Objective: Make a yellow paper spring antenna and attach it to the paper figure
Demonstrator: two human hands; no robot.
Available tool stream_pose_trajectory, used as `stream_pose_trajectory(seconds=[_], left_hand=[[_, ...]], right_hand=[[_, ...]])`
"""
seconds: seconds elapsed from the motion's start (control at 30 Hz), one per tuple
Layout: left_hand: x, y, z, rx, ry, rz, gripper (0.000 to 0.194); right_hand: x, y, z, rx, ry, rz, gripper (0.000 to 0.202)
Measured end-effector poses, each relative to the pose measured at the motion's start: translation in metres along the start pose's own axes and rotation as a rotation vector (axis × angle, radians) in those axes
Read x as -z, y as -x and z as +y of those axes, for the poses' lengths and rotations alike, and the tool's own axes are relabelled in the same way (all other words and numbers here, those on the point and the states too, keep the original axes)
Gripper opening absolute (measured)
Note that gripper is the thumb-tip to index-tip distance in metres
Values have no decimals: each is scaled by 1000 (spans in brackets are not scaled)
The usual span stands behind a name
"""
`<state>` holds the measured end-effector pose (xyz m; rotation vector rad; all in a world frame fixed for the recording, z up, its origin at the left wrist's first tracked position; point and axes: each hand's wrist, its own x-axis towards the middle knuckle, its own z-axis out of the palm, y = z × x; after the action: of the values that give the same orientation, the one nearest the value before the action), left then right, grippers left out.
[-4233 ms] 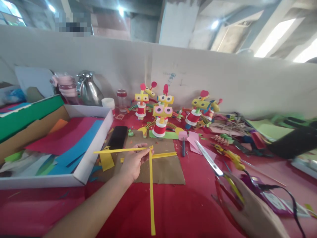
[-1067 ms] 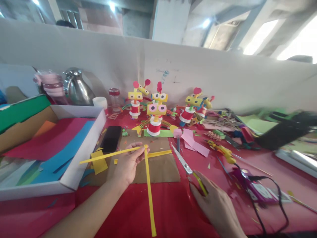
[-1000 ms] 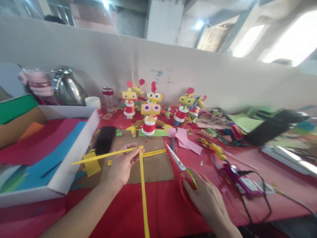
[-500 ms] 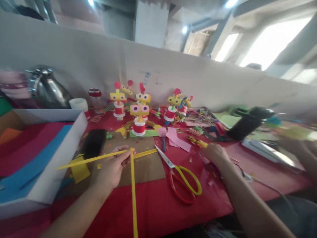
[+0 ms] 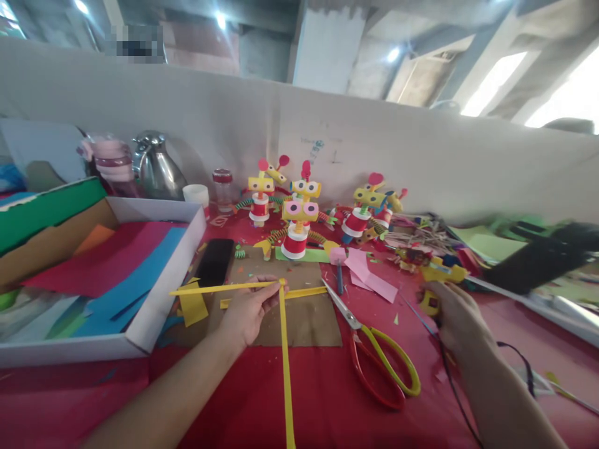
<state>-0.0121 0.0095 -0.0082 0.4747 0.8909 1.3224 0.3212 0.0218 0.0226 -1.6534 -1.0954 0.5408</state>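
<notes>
My left hand pinches two yellow paper strips where their ends meet; one strip runs left, the other hangs toward the front edge. Another folded yellow strip lies behind the fingers on a brown cardboard sheet. My right hand is wrapped round a yellow glue gun, raised at the right with its cord trailing down. Between the hands, scissors with red and yellow handles lie on the red table.
Several paper-cup robot figures stand at the back. At the left are a white box of coloured paper, a black phone and a steel jug. Pink paper lies beyond the scissors; a black object is at the right.
The view has swung left, so things appear farther right. The glue gun is now lifted in my right hand. My left hand still pinches the strips. The other person's hand at the right has left view.
</notes>
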Motion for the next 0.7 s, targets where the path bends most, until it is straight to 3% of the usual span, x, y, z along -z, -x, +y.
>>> stream_pose_trajectory(seconds=[0.07, 0.13, 0.2, 0.3, 0.43, 0.7], left_hand=[[1, -1, -1, -3, 3, -12, 20], [2, -2, -2, -16, 3, -33, 19], [3, -2, -3, -36, 5, -43, 20], [2, -2, -3, -51, 18, -37, 21], [1, 0, -1, -40, 2, -22, 21], [4, -3, -5, -57, -54, 58, 29]], right_hand=[[-11, 23, -12, -229, -350, -107, 16], [-24, 47, -21, -279, -512, -202, 19], [-37, 68, -28, -294, -492, -309, 28], [-50, 89, -34, -183, -381, -478, 39], [-59, 102, -37, 31, -175, -579, 43], [-71, 120, -37, 229, 132, -580, 43]])
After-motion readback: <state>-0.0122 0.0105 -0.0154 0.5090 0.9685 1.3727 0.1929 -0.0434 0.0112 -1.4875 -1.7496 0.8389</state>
